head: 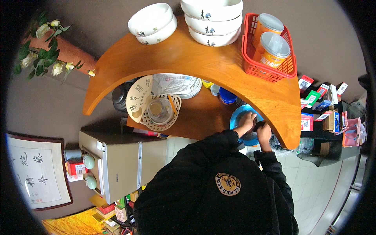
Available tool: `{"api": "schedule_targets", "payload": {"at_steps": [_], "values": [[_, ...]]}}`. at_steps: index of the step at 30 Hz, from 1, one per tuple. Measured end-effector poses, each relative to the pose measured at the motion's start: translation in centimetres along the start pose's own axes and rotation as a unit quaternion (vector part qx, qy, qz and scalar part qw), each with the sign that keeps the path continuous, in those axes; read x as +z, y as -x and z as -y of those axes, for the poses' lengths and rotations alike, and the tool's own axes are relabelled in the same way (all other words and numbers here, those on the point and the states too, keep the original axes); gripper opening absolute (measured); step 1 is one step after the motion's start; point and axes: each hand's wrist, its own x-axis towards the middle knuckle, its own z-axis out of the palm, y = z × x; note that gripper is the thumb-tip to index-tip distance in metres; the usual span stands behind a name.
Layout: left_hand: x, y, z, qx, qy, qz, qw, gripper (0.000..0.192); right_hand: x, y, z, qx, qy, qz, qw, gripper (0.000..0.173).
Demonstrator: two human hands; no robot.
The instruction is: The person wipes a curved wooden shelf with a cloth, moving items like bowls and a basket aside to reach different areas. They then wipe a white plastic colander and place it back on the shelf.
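A light-blue plastic basin (235, 116) is below the curved edge of the upper wooden shelf, at the right end of the lower one. Above it, my left hand (247, 123) has its fingers curled around a dark item (258, 125), possibly a wet cloth. My right hand (264, 134) grips the same item from the right, close to the shelf edge. Shadow and fingers hide much of the item and the basin's inside. A blue-lidded container (227, 95) and a small pale-lidded can (215, 90) stand left of the basin.
Stacked white bowls (157, 23), taller stacked bowls (213, 23) and a red plastic basket (268, 72) with lidded cans line the curved wooden shelf (164, 57). Below are a perforated basket (161, 124) and plates (192, 89). A beige cabinet (126, 164) stands left.
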Motion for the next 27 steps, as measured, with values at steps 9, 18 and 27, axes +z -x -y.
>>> {"api": "schedule_targets", "payload": {"at_steps": [9,18,27], "values": [[-2.5,1.1,-1.3,0.116,-0.185,0.042,0.975,0.014,-2.2,1.0,1.7,-0.160,0.031,0.048,0.985,0.056],[-3.0,2.0,-1.9,0.036,-0.202,0.158,0.966,0.029,1.8,0.5,-1.1,-0.200,0.102,0.255,0.941,0.058],[-1.8,1.0,-1.0,-0.120,-0.179,0.155,0.964,0.064,9.9,-2.7,-5.2,-0.187,0.073,0.286,0.937,0.055]]}}
